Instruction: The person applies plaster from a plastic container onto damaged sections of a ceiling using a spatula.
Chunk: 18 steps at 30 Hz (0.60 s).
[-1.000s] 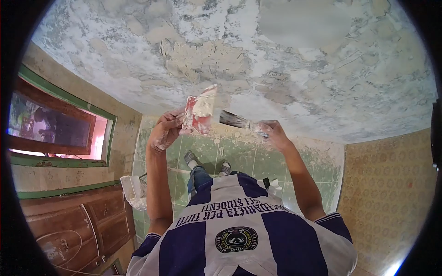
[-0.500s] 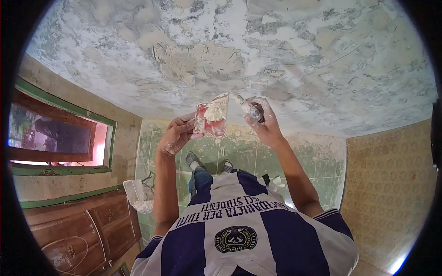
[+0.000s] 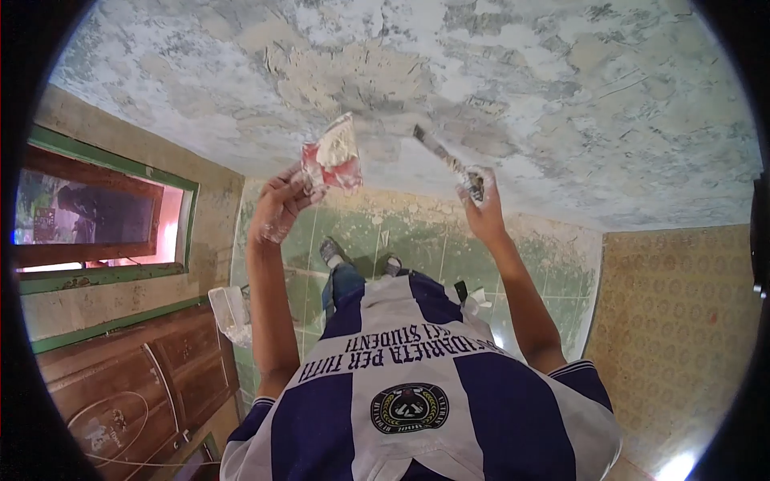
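Observation:
My left hand [image 3: 279,210] is closed on the near-left edge of a red, putty-smeared flat piece [image 3: 346,175]. A thick heap of cream putty [image 3: 337,146] sits on it. My right hand [image 3: 484,210], whitened at the fingers, grips a putty knife [image 3: 449,157] by its handle. The knife's narrow dark blade points up and left, its tip close to the wall [image 3: 513,72]. Patches of grey and beige filler cover that wall. A gap separates the knife from the red piece.
A white putty-stained container [image 3: 231,314] stands at the left on the green tiled floor [image 3: 417,248]. Beyond it are a brown wooden door [image 3: 152,385] and a green-framed window [image 3: 96,208]. A yellowish patterned surface [image 3: 682,305] lies at the right.
My left hand has moved up and left with the red piece. My right hand has shifted slightly right, and the putty knife has swung away from the putty, its blade now extended toward the wall.

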Available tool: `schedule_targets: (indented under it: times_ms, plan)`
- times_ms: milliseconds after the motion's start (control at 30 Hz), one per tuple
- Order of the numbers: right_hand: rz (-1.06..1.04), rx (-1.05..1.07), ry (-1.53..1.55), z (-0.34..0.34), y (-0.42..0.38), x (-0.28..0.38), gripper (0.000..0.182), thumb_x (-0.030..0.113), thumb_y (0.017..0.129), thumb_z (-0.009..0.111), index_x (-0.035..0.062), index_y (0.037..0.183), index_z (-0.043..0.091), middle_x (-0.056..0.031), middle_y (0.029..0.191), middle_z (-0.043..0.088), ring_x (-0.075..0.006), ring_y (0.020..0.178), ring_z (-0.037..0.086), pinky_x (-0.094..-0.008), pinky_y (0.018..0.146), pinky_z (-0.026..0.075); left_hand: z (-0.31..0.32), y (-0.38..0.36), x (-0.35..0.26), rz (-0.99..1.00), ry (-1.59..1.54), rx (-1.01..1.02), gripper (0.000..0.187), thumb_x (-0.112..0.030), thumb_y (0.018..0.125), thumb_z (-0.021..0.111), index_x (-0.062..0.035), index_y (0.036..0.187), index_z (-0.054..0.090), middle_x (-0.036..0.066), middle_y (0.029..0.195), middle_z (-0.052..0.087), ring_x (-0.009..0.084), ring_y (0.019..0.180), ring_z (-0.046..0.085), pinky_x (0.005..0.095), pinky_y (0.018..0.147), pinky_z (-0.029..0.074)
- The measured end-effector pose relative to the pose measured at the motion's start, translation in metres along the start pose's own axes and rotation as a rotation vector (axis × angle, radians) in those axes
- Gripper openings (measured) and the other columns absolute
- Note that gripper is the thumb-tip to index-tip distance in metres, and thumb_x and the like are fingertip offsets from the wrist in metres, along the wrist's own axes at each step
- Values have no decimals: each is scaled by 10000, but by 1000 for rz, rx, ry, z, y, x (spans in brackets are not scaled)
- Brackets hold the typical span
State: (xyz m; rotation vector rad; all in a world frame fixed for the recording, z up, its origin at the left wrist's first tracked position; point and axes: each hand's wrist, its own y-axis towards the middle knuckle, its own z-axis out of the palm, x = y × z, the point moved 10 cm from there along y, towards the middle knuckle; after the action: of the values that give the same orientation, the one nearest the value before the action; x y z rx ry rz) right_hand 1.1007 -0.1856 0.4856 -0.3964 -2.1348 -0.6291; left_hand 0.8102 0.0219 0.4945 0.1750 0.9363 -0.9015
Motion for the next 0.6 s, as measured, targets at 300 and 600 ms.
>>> schedule_targets:
  times_ms: [300,600]
  plan:
    - [16,-21,277,45,22,61,357,63,880,637,7,1187,463,-141,1052,511,-224,978,519,-323,870,426,9,11,21,-60,89,17,424,-40,940,512,95,1336,442,149,1141,647,219,1018,664,353,881,572]
    - [33,151,-30,77,-4,15,369,72,903,598,8,1233,446,-179,1122,534,-258,1050,543,-352,926,429,-34,15,-16,44,-19,-3,406,-34,950,497,90,1334,446,164,1189,631,231,1006,671,373,876,579]
